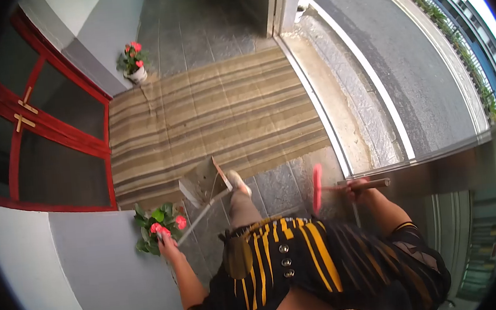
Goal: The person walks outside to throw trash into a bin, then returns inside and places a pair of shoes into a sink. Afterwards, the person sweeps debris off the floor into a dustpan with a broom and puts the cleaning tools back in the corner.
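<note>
My left hand (169, 246) is closed round the upper end of a long grey handle. The handle slants down to a dustpan (195, 186) lying by the mat's near edge, beside my foot (239, 183). My right hand (357, 189), near the glass door, is closed on the brown handle (375, 184) of what looks like a broom. Its long pink head (317, 187) hangs over the tiles to the left of that hand. How the head joins the handle is blurred.
A striped brown mat (214, 110) covers the tiled floor. Red-framed double doors (62, 124) stand at left, with potted pink flowers (132, 62) beyond and more flowers (159, 226) near my left hand. A metal threshold (314, 102) borders the road (391, 42) at right.
</note>
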`<action>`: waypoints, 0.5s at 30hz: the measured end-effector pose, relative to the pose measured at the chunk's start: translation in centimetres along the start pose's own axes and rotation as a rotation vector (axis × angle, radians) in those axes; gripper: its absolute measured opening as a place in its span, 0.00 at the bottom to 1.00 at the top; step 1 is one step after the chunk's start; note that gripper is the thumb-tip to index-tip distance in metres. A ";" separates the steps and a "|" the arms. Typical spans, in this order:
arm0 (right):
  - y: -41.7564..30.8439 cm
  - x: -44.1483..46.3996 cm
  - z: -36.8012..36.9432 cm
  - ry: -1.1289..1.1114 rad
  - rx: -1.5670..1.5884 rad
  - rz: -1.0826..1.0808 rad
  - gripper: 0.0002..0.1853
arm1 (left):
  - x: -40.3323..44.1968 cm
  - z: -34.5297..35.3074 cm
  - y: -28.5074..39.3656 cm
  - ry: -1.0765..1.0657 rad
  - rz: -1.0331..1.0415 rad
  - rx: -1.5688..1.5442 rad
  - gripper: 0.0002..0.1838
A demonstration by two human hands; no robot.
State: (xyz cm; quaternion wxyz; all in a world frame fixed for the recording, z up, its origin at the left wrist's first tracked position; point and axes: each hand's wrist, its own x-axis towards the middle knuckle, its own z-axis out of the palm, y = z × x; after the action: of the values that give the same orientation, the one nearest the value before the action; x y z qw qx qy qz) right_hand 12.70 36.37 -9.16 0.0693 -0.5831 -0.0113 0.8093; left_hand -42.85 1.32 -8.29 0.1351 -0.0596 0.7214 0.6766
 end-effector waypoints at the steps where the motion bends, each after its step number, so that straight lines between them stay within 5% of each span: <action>1: -1.8 0.9 2.1 -0.007 0.036 -0.026 0.04 | 2.0 2.3 1.0 -0.039 0.005 -0.015 0.13; 4: -6.0 2.5 8.8 0.020 -0.025 -0.227 0.04 | 9.8 8.4 1.0 -0.106 0.001 0.058 0.14; 9: -13.3 5.8 17.4 0.188 -0.119 -0.263 0.07 | 18.6 22.5 2.3 -0.336 -0.153 0.156 0.16; 15: -22.4 8.5 24.0 0.213 -0.091 -0.248 0.06 | 28.1 32.1 5.7 -0.320 -0.182 0.274 0.15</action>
State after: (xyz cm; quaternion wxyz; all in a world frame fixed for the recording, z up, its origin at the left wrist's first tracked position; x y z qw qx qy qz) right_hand -10.46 61.08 -7.26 0.1430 -0.6622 -0.1123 0.7269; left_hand -67.56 36.31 -12.12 0.3151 0.0028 0.7676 0.5581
